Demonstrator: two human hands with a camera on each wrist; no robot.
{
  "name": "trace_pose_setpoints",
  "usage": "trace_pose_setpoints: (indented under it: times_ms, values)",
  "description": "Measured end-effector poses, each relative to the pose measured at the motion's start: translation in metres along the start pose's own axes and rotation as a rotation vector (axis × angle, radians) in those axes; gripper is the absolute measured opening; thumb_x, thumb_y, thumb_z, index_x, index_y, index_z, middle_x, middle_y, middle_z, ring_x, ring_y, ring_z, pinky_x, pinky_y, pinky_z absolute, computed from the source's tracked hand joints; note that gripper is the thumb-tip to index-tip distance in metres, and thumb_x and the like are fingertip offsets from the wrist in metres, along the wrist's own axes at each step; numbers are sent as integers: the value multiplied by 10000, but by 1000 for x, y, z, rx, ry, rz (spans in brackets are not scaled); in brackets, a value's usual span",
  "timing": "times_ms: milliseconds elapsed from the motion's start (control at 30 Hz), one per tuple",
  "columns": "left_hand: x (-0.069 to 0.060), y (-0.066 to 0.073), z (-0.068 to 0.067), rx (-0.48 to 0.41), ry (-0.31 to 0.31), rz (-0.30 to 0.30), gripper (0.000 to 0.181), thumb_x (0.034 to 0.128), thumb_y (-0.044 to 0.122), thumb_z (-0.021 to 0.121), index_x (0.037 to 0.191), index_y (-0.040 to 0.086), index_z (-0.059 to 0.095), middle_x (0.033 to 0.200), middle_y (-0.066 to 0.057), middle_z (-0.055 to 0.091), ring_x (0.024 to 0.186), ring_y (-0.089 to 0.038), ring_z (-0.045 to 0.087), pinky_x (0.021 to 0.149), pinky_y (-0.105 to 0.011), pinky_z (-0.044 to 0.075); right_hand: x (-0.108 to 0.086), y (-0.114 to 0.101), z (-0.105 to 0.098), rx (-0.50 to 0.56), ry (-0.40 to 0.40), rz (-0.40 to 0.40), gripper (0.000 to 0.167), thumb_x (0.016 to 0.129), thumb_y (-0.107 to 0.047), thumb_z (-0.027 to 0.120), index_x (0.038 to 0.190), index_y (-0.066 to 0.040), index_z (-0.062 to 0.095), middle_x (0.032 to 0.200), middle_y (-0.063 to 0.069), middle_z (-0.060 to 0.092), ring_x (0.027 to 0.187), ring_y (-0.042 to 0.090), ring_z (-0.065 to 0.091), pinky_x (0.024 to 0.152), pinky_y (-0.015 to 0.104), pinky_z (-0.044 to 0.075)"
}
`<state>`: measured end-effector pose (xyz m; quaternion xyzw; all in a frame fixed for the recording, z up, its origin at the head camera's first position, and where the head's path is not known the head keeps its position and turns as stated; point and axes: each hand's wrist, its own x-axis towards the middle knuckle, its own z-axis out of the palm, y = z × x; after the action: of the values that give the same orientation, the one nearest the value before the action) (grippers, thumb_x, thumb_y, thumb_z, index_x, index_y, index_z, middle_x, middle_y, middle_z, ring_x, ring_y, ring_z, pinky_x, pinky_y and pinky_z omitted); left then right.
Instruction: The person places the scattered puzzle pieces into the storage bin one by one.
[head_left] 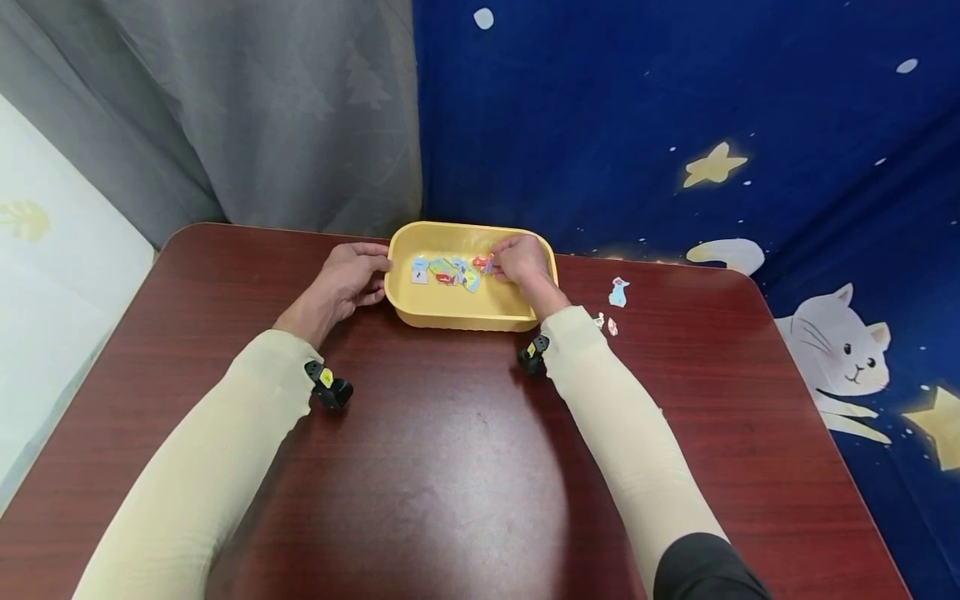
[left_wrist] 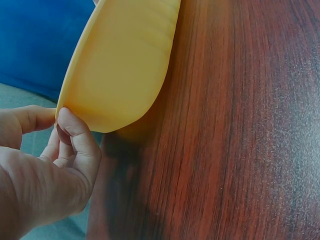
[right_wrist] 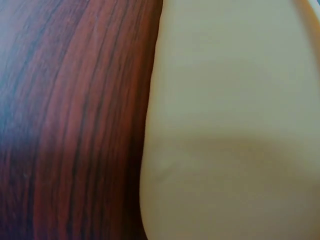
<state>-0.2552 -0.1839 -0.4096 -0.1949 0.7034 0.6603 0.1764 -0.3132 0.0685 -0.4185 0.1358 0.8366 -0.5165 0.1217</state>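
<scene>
A yellow basin [head_left: 457, 322] stands at the table's back edge, with several small printed cutouts [head_left: 444, 272] lying on its floor. The left hand [head_left: 347, 279] grips the basin's left end; in the left wrist view that hand [left_wrist: 55, 165] pinches the rim of the basin [left_wrist: 120, 60] between thumb and fingers. Inside the basin's right part, the right hand [head_left: 522, 260] holds a red and blue cutout [head_left: 483, 263] at its fingertips. The right wrist view shows the outer wall of the basin [right_wrist: 230, 110] but not the hand.
On the dark red table [head_left: 420, 433], right of the basin, lie a light-blue cutout [head_left: 618, 292] and small reddish pieces [head_left: 612, 327], partly beside the right sleeve. A grey curtain [head_left: 300, 108] and a blue curtain [head_left: 570, 125] hang behind the table.
</scene>
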Motion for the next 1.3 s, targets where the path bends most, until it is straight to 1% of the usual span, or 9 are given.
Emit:
trace_pose_setpoints:
  times_ms: [233,400,600,700,867,967,1133,1233,1300]
  values:
    - [1,0,-1,-2,-4,0,376,980,221,576,1346,157,516,1103,-120,550,602,-106,557,635,-217,567,2,-1,5,-48,13,15,149,935,-33,597,1043,-24,699,932,150,705,839,214,687,800,332,586]
    - [1,-1,0,-10,-2,4,362,979,211,574,1334,157,525,1086,-115,561,593,-103,559,621,-217,566,1,-2,5,-75,20,17,176,950,-48,571,1072,-27,696,961,150,714,838,206,690,800,318,584]
    - [1,-1,0,-15,-4,7,361,976,196,575,1331,154,523,1045,-107,564,594,-105,557,592,-211,561,-1,-3,3,-72,22,17,196,944,-80,572,1097,-26,681,1002,145,707,875,225,689,816,316,577]
    - [2,-1,0,-16,-6,8,359,975,194,578,1328,153,527,1032,-107,569,595,-106,559,586,-213,560,-2,-3,2,-70,25,26,181,928,-79,580,1066,-22,683,1004,145,702,859,217,677,822,317,572]
    - [2,-1,-1,-16,-5,4,359,972,199,585,1323,154,530,1012,-107,585,593,-107,565,600,-219,565,-2,-4,1,-111,26,50,158,927,-106,578,991,-18,693,977,150,698,777,198,642,814,313,566]
    - [1,-1,-1,-18,-3,3,362,971,200,588,1325,155,526,1002,-106,589,589,-107,564,609,-222,567,-2,-5,0,-133,21,61,162,941,-138,573,977,-28,687,981,142,699,782,200,648,812,310,567]
    - [1,-1,-1,-16,0,5,359,975,200,582,1326,154,524,1008,-108,582,588,-104,559,609,-224,569,-2,-5,-1,-125,12,63,181,936,-146,569,966,-13,687,989,151,697,805,210,655,822,320,570]
    - [1,-1,0,-16,0,5,359,974,196,580,1327,153,524,1008,-104,580,588,-101,558,614,-227,570,-2,-4,-3,-120,15,58,196,925,-146,565,954,0,693,968,154,696,779,203,655,823,327,572]
    - [2,-1,0,-18,-1,6,362,973,190,580,1328,150,524,999,-101,583,587,-100,557,605,-225,569,-3,-4,-4,-105,12,50,196,923,-142,564,933,11,685,924,152,685,746,200,640,824,334,569]
